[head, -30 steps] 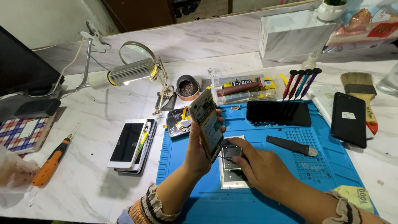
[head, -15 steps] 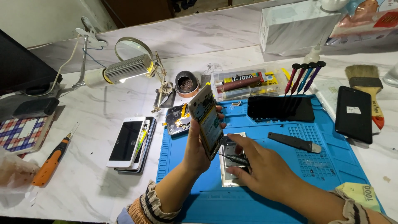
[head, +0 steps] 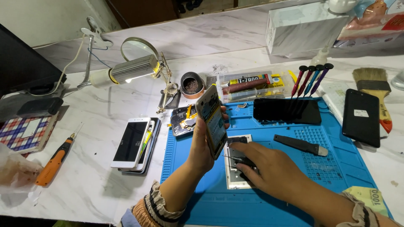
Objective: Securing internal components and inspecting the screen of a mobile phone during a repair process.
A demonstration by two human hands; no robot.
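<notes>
My left hand (head: 201,148) holds an opened smartphone (head: 212,120) upright on its edge above the blue work mat (head: 336,168). My right hand (head: 269,172) rests on the mat just right of it, pinching thin black tweezers (head: 235,158) that point toward the phone's lower part. Under my right hand lies a white phone frame (head: 234,178), flat on the mat and partly hidden. Another opened phone with orange flex cables (head: 184,120) lies at the mat's top left corner.
Two stacked phones (head: 135,145) and an orange screwdriver (head: 54,161) lie left of the mat. A lamp (head: 130,70), a magnifier and a small jar (head: 192,85) stand behind. A black screen (head: 287,111), a black scraper (head: 301,145), screwdrivers (head: 310,77), a dark phone (head: 361,117) and a brush (head: 374,90) are at right.
My right hand has shifted slightly on the white frame and the tweezers now point at the held phone. The phone stays upright in my left hand. The view has tilted a little.
</notes>
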